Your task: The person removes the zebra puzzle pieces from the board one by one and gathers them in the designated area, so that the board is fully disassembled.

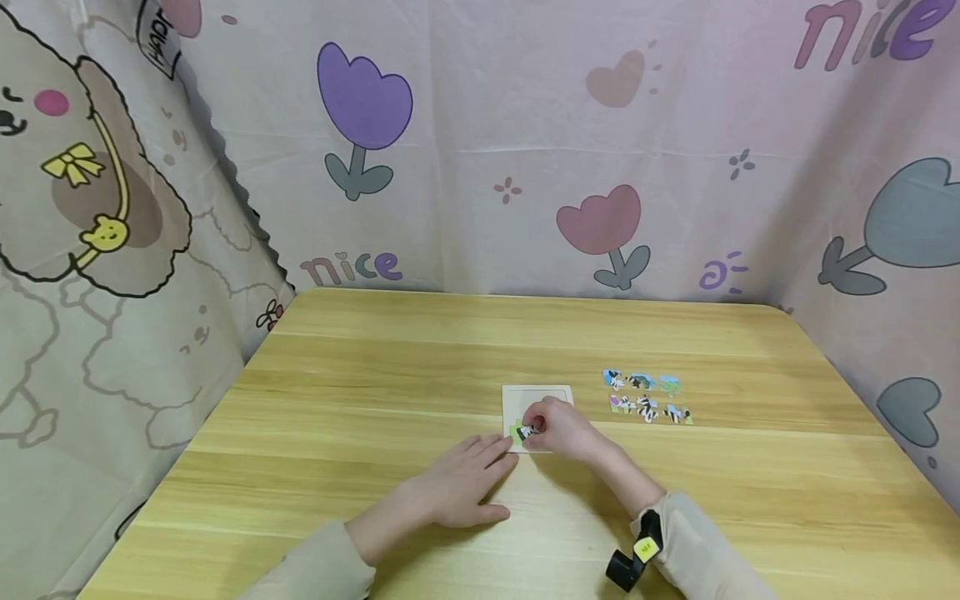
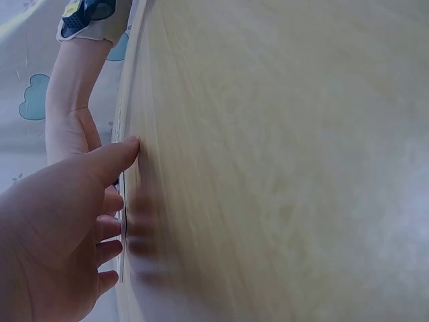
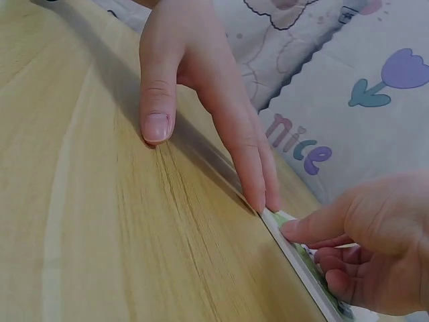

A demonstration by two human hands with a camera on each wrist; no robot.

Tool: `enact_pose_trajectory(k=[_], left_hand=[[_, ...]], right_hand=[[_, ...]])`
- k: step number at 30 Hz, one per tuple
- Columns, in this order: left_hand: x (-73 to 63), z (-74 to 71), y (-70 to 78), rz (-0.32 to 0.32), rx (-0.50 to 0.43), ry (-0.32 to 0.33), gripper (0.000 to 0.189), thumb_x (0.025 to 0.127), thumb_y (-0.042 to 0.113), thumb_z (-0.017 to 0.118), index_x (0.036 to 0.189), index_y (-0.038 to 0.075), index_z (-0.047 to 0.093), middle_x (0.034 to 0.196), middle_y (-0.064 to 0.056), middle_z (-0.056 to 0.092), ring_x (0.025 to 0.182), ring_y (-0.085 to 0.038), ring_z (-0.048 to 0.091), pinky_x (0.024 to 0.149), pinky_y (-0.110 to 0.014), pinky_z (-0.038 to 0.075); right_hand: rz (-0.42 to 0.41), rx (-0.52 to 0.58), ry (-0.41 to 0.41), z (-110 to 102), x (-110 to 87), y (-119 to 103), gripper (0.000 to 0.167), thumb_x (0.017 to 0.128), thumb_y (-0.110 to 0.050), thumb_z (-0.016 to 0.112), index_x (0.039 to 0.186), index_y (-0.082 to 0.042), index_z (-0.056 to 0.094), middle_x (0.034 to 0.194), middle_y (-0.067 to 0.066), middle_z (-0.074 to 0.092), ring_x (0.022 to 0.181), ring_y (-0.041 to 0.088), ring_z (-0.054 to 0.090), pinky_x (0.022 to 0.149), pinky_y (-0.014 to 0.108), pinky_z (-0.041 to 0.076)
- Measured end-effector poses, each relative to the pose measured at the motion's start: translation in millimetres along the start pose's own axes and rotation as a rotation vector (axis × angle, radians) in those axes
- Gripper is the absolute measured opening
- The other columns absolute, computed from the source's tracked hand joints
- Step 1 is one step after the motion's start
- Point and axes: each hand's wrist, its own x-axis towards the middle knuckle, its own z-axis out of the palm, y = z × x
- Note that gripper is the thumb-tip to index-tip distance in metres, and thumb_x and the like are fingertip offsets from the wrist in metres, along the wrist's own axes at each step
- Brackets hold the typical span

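Observation:
A small white puzzle tray point(image 1: 517, 400) lies flat on the table, with a green, black-and-white puzzle piece point(image 1: 517, 434) at its lower left corner. My right hand point(image 1: 564, 429) reaches over the tray and pinches this piece between thumb and curled fingers. In the right wrist view the thumb point(image 3: 301, 230) presses at the piece's green edge. My left hand point(image 1: 467, 485) lies palm down with fingers extended, their tips at the tray's lower left corner. Its thumb point(image 3: 158, 124) is spread away, low over the wood. The right fingers partly hide the piece.
To the right of the tray, several loose puzzle pieces point(image 1: 647, 408) with animal pictures lie in two rows on the wooden table point(image 1: 360, 375). A printed cloth point(image 1: 480, 108) hangs behind the table and along its sides. A black wrist device point(image 1: 636, 552) sits on the right sleeve.

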Motion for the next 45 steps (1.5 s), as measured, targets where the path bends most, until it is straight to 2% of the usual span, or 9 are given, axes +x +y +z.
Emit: enact_pose_trajectory(k=[5,11,20,26,30,37,41,45], left_hand=[[-2.0,-3.2,-0.4,-0.009,0.0,-0.002,0.069,0.091,0.053,0.046,0.143,0.01,0.035,0.149,-0.011,0.027,0.137,-0.025,0.023,0.111,-0.041,0.02],[-0.1,0.2,-1.7,0.005,0.017,0.028,0.067,0.091,0.052,0.046,0.142,0.01,0.037,0.148,-0.011,0.032,0.137,-0.024,0.025,0.111,-0.041,0.021],[0.5,2.6,-3.2,0.02,0.027,0.051,0.067,0.091,0.052,0.046,0.142,0.009,0.038,0.148,-0.012,0.031,0.136,-0.025,0.026,0.11,-0.042,0.023],[0.3,2.1,-3.1,0.023,0.026,0.047,0.066,0.092,0.051,0.047,0.141,0.009,0.039,0.147,-0.012,0.032,0.136,-0.024,0.027,0.11,-0.042,0.023],[0.4,1.8,-3.2,0.021,0.019,0.046,0.066,0.091,0.051,0.047,0.141,0.009,0.039,0.147,-0.011,0.032,0.136,-0.024,0.027,0.11,-0.042,0.023],[1.0,3.3,-3.8,0.012,-0.002,0.041,0.066,0.091,0.052,0.046,0.142,0.01,0.038,0.148,-0.011,0.031,0.136,-0.023,0.026,0.111,-0.041,0.021],[1.4,4.1,-4.2,0.009,-0.004,0.043,0.066,0.091,0.051,0.047,0.142,0.01,0.037,0.148,-0.01,0.031,0.136,-0.023,0.026,0.111,-0.04,0.021],[1.9,4.7,-4.9,0.004,-0.007,0.041,0.066,0.091,0.051,0.047,0.142,0.01,0.037,0.148,-0.01,0.031,0.136,-0.024,0.026,0.111,-0.041,0.02]], right_hand=[[0.012,0.0,-0.013,-0.2,2.0,-3.5,0.019,0.07,-0.004,0.076,0.084,-0.003,0.064,0.076,0.0,0.049,0.07,0.013,0.044,0.061,0.025,0.04],[0.034,0.007,-0.013,-0.5,2.7,-7.7,0.018,0.069,-0.002,0.075,0.08,-0.004,0.061,0.073,0.001,0.049,0.068,0.013,0.044,0.06,0.024,0.04],[0.098,0.076,-0.003,0.2,2.5,-8.8,0.022,0.07,0.001,0.074,0.081,-0.004,0.055,0.071,0.0,0.051,0.066,0.013,0.047,0.06,0.024,0.043],[0.105,0.198,0.028,3.8,2.7,-3.0,0.014,0.079,0.001,0.068,0.078,-0.005,0.056,0.071,-0.001,0.054,0.067,0.012,0.05,0.059,0.024,0.044],[0.119,0.281,0.052,2.4,1.2,2.0,0.011,0.08,0.0,0.067,0.077,-0.006,0.058,0.071,-0.001,0.056,0.068,0.012,0.052,0.061,0.025,0.046],[0.145,0.397,0.107,-19.3,-14.3,15.8,0.009,0.081,-0.003,0.067,0.083,-0.001,0.058,0.075,0.003,0.058,0.071,0.016,0.054,0.064,0.026,0.047],[0.167,0.36,0.132,-36.8,-28.9,32.5,0.011,0.08,-0.004,0.068,0.085,-0.001,0.059,0.075,0.004,0.058,0.071,0.017,0.054,0.062,0.024,0.047],[0.247,0.305,0.147,-52.7,-46.0,51.1,0.013,0.08,-0.008,0.069,0.088,-0.001,0.061,0.077,0.003,0.059,0.072,0.017,0.054,0.061,0.024,0.046]])
